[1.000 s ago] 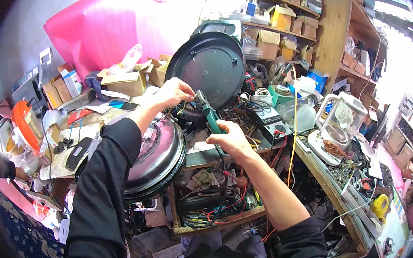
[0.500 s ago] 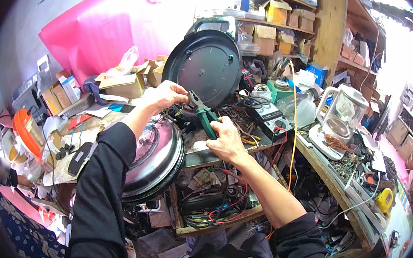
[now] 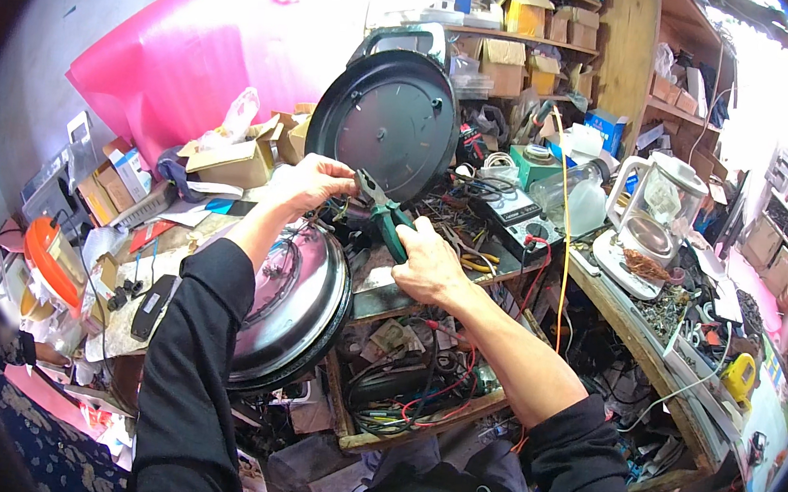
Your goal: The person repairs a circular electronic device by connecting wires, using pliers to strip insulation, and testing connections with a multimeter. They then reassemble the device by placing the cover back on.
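My right hand [image 3: 432, 261] is closed round the green handles of a pair of pliers [image 3: 385, 217], whose metal jaws point up and to the left. At the jaw tips, my left hand [image 3: 317, 185] pinches something too small to make out. Below my left hand lies a round, shiny appliance base [image 3: 296, 327] with loose wiring [image 3: 286, 278] in it. A round black pan-like part [image 3: 387, 122] with a handle stands upright behind both hands.
A meter [image 3: 515, 217] with a red lead sits right of my right hand. An open drawer [image 3: 478, 412] of cables is below. Farther right stand a clear jug [image 3: 656, 207] and a yellow tape measure [image 3: 739, 378]. Cardboard boxes [image 3: 231, 164] lie left; a patterned sleeve shows lower left.
The pliers and both hands have barely moved; the jaws stay beside my left fingertips. The whole view has shifted slightly.
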A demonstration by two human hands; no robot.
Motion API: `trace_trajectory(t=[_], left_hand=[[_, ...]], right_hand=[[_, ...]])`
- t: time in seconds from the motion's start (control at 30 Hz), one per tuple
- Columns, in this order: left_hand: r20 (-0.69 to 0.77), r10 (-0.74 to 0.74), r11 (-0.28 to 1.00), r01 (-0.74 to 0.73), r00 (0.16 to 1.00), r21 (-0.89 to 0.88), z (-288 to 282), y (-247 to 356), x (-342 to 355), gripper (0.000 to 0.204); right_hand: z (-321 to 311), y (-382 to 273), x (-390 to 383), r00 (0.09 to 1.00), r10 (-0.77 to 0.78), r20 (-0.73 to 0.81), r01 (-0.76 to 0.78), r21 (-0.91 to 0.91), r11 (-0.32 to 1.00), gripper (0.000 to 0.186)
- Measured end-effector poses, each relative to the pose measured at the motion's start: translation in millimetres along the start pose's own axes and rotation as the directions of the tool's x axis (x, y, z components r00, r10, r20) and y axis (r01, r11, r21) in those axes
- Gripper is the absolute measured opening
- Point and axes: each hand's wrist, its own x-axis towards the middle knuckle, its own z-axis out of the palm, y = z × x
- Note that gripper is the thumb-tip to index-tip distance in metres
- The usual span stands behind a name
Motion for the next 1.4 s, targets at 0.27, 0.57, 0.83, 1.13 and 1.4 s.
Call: trace_trajectory(t=[0.27,0.57,0.83,1.13,1.4], left_hand=[[-0.046,-0.002,0.998,-0.001,0.999,-0.061,5,0,1,0.021],[-0.073,-0.05,0.998,0.053,0.996,0.039,-2,5,-1,0.017],[-0.103,-0.064,0.998,0.065,0.993,0.009,3,2,-3,0.018],[-0.089,-0.037,0.999,0.039,0.995,0.022,3,3,-5,0.018],[-0.111,-0.01,0.996,0.02,0.994,0.091,9,11,-1,0.016]], right_hand=[[6,9,5,1.0,-0.001,0.01,0.001,0.032,0.999,0.034],[10,6,8,0.997,-0.034,-0.066,0.038,0.059,0.998,0.035],[7,-4,5,0.984,0.108,-0.139,-0.12,-0.082,0.989,0.031],[-3,-12,8,0.978,0.209,-0.004,-0.209,0.026,0.978,0.024],[0,14,25,0.975,0.126,0.185,-0.217,0.637,0.74,0.023]])
